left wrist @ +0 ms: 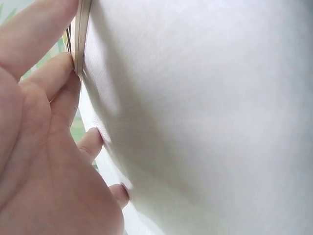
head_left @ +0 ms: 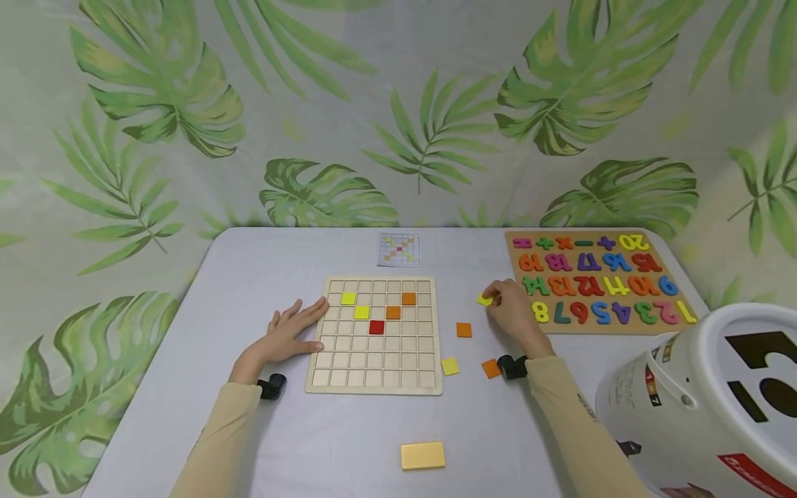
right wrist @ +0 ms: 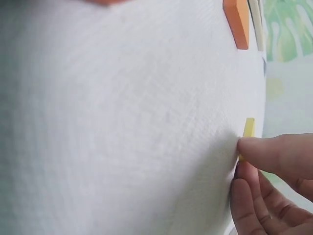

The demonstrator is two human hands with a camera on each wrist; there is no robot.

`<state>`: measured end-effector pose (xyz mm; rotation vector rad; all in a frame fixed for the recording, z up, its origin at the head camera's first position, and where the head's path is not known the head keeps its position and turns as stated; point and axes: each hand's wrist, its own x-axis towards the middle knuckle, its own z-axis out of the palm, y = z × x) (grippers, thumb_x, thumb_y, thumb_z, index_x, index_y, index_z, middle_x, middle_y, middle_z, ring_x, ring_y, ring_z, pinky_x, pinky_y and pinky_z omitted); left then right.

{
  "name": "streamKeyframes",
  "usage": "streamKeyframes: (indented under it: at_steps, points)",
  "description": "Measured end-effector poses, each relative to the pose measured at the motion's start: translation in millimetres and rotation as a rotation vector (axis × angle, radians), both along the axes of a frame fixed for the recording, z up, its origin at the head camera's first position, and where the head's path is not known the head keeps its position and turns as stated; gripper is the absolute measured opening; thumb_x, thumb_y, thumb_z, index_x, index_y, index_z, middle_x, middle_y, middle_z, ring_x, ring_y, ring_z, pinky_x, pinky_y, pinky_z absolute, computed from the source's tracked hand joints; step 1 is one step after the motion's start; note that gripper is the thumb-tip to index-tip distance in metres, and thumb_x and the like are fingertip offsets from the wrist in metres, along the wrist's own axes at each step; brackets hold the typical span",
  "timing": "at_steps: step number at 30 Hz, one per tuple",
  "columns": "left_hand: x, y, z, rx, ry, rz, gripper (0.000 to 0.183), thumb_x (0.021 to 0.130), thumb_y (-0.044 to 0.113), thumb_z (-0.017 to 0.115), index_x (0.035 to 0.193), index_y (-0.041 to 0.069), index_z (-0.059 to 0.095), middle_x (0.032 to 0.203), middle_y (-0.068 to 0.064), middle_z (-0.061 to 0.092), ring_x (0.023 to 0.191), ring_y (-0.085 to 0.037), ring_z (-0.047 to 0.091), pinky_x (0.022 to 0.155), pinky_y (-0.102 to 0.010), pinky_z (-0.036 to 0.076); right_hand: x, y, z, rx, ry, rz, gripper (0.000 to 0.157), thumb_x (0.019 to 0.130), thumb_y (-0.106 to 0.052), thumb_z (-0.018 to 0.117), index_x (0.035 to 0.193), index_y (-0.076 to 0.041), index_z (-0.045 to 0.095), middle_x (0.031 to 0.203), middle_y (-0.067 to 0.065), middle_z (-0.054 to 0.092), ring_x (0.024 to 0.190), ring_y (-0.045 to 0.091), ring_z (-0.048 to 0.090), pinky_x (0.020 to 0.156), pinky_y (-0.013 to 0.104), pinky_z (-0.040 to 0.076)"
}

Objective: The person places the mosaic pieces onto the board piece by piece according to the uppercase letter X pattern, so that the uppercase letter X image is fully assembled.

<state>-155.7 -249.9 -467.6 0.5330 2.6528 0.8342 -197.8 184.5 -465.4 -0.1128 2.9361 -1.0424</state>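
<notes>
A wooden grid board [head_left: 375, 362] lies on the table, with two yellow tiles, two orange tiles and one red tile [head_left: 376, 327] in its upper cells. My left hand [head_left: 283, 339] rests at the board's left edge, fingers spread and touching the rim; the left wrist view shows fingertips against its side [left wrist: 80, 44]. Right of the board, my right hand [head_left: 513, 318] pinches a yellow tile [right wrist: 249, 127] between thumb and fingers, close to the tabletop. Nearby lie a loose orange tile [head_left: 463, 330], another yellow tile [head_left: 450, 366] and a second orange tile [head_left: 492, 369].
A small pattern card [head_left: 399, 250] lies behind the board. At the back right is a number puzzle board [head_left: 523, 238] with coloured numerals. A white bucket [head_left: 629, 394] stands at the front right. Near the front lies a yellow block [head_left: 423, 456]. Leaf-patterned cloth [head_left: 429, 138] hangs behind the table.
</notes>
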Motion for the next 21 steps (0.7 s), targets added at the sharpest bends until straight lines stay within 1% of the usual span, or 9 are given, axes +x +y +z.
streamKeyframes:
  at_steps: [6,11,13,15,17,19,21]
  points:
    - [-0.9,0,-0.8,0.0,0.003,-0.002,0.081,0.089,0.034,0.068,0.152,0.009,0.024,0.158,-0.011,0.017,0.141,-0.045,-0.002,0.103,-0.067,-0.011,-2.2,1,1.3,0.027,-0.011,0.042,0.017,0.08,0.009,0.063,0.097,0.004,0.065,0.088,0.015,0.055,0.081,0.028,0.051,0.073,0.037,0.046]
    - [-1.4,0,-0.6,-0.005,0.011,-0.003,0.08,0.089,0.034,0.067,0.152,0.009,0.025,0.158,-0.01,0.017,0.141,-0.045,-0.001,0.103,-0.067,-0.011,1.3,-2,2.7,0.033,-0.045,0.094,0.018,0.081,0.002,0.068,0.098,-0.001,0.066,0.091,0.012,0.054,0.082,0.026,0.051,0.072,0.035,0.044]
    - [-1.5,0,-0.4,-0.004,0.013,-0.002,0.08,0.089,0.034,0.067,0.152,0.009,0.025,0.158,-0.01,0.017,0.141,-0.045,-0.001,0.102,-0.067,-0.011,4.1,-4,3.1,0.024,-0.052,0.14,0.017,0.081,-0.001,0.069,0.098,-0.003,0.066,0.091,0.01,0.053,0.082,0.024,0.05,0.071,0.034,0.043]
    - [-1.5,0,-0.1,-0.005,0.012,-0.004,0.08,0.089,0.034,0.067,0.152,0.009,0.024,0.158,-0.01,0.017,0.141,-0.044,-0.002,0.102,-0.067,-0.011,7.8,-6,4.2,-0.018,-0.065,0.203,0.018,0.081,0.0,0.069,0.098,-0.004,0.066,0.093,0.01,0.054,0.081,0.024,0.05,0.071,0.034,0.043]
    - [-1.5,0,-0.1,-0.007,0.011,-0.005,0.081,0.089,0.034,0.067,0.152,0.009,0.024,0.158,-0.01,0.017,0.141,-0.044,-0.002,0.103,-0.067,-0.011,12.1,-8,5.1,-0.061,-0.086,0.288,0.02,0.08,0.002,0.069,0.099,-0.003,0.066,0.094,0.009,0.056,0.082,0.023,0.05,0.073,0.035,0.044]
    - [-1.6,0,-0.1,-0.01,0.011,-0.006,0.081,0.089,0.034,0.067,0.152,0.009,0.024,0.158,-0.01,0.017,0.141,-0.044,-0.002,0.103,-0.067,-0.011,15.9,-10,6.0,-0.077,-0.116,0.357,0.022,0.079,0.003,0.07,0.1,-0.004,0.065,0.095,0.007,0.057,0.085,0.022,0.052,0.076,0.036,0.046]
    - [-1.5,0,-0.1,-0.012,0.01,-0.006,0.081,0.089,0.034,0.067,0.152,0.009,0.024,0.158,-0.01,0.016,0.141,-0.044,-0.002,0.103,-0.067,-0.011,18.9,-13,6.4,-0.057,-0.129,0.398,0.024,0.077,0.005,0.07,0.099,-0.004,0.065,0.094,0.005,0.057,0.086,0.021,0.052,0.08,0.037,0.047]
